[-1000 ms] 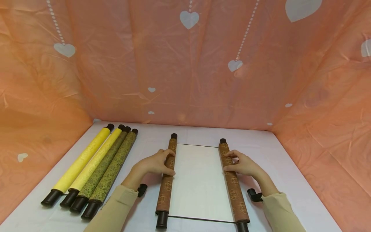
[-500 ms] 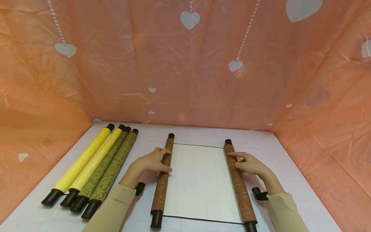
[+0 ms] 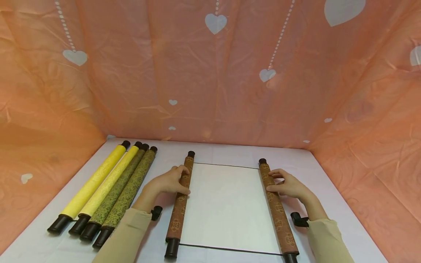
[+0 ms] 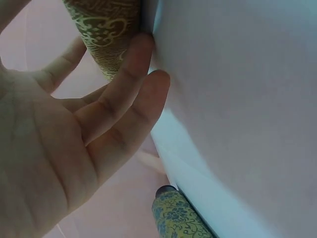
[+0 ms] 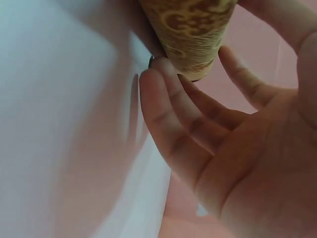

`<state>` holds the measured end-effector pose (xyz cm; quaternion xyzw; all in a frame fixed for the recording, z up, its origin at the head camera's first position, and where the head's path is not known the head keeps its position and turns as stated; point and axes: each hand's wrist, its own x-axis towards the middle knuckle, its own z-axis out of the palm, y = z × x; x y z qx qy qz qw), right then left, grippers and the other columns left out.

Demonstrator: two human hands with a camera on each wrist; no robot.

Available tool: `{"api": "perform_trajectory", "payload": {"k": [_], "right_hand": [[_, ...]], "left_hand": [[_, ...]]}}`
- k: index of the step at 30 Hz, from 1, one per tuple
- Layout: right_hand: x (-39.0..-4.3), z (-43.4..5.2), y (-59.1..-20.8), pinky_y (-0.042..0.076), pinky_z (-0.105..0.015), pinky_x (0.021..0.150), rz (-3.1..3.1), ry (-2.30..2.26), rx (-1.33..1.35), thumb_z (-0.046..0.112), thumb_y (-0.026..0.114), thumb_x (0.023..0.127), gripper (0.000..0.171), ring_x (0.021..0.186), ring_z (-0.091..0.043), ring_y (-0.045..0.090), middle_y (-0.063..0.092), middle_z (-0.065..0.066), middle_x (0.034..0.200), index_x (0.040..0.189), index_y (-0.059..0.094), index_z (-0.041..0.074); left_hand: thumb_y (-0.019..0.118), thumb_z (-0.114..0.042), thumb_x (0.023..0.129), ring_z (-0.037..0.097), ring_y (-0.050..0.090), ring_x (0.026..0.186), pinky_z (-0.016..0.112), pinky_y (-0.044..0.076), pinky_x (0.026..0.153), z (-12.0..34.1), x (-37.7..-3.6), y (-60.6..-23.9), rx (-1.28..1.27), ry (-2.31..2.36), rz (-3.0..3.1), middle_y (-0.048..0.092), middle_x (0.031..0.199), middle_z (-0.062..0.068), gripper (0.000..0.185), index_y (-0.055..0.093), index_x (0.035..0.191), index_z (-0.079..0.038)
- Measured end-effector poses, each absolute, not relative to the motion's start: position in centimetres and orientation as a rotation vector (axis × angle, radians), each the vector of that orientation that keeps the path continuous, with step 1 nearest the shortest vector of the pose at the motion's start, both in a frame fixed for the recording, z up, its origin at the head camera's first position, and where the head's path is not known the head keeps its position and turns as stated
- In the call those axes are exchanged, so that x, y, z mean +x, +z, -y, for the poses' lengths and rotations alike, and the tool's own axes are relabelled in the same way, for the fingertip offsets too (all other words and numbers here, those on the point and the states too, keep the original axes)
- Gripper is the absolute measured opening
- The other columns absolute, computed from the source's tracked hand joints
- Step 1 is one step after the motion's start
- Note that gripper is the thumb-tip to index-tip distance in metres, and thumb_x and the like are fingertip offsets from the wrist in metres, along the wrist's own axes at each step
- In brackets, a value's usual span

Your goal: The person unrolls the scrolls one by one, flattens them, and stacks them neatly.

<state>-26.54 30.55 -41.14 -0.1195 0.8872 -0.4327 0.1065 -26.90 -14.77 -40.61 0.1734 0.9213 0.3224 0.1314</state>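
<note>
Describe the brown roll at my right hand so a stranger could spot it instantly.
On the white table, find the plain white sheet. The brown roll lies along its right edge, held by the right hand. It's the rightmost roll: its brown twin lies at the left hand, and the yellow rolls and green rolls sit farther left.

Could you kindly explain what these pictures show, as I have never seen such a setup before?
There is no machine here: a person's bare left hand and right hand do the work. The wide picture comes from a camera worn on the head, looking forward and down. The two close-ups come from wrist cameras, one for each hand.

On the white surface, a white sheet spans two brown patterned rollers. The left hand grips the left roller, and the right hand grips the right roller. Over to the left lie two yellow rolls and two green rolls, all with black ends.
</note>
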Motion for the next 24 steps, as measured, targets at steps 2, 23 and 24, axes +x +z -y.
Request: {"api": "perform_trajectory", "payload": {"k": [2, 23, 24], "right_hand": [[-26.6, -30.9, -41.1, 0.058, -0.044, 0.081, -2.590, -1.300, -0.367, 0.017, 0.078, 0.092, 0.068, 0.113, -0.037, 0.065, 0.042, -0.039, 0.148, 0.148, 0.045, -0.004], [-26.3, -34.5, -41.2, 0.057, -0.040, 0.077, -2.547, -1.201, -0.309, 0.020, 0.062, 0.103, 0.056, 0.107, -0.032, 0.063, 0.040, -0.034, 0.151, 0.153, 0.047, 0.002], [-26.3, -34.5, -41.2, 0.058, -0.042, 0.079, -2.573, -1.186, -0.319, 0.024, 0.066, 0.102, 0.058, 0.114, -0.037, 0.062, 0.038, -0.037, 0.152, 0.152, 0.047, 0.002]], "left_hand": [[0.085, -0.023, 0.084, 0.044, 0.051, 0.127, 0.059, 0.046, 0.102, 15.0, -27.0, -40.5, 0.515, 0.917, -2.668, 0.043, 0.143, 0.031, 0.075, 0.049, 0.146, -0.003], [0.079, -0.018, 0.087, 0.051, 0.042, 0.139, 0.062, 0.044, 0.105, 16.9, -26.5, -40.4, 0.503, 0.877, -2.655, 0.045, 0.151, 0.033, 0.066, 0.056, 0.147, -0.005], [0.081, -0.020, 0.087, 0.050, 0.044, 0.139, 0.062, 0.043, 0.105, 17.0, -26.5, -40.5, 0.500, 0.880, -2.669, 0.046, 0.150, 0.032, 0.067, 0.056, 0.147, -0.005]]}}
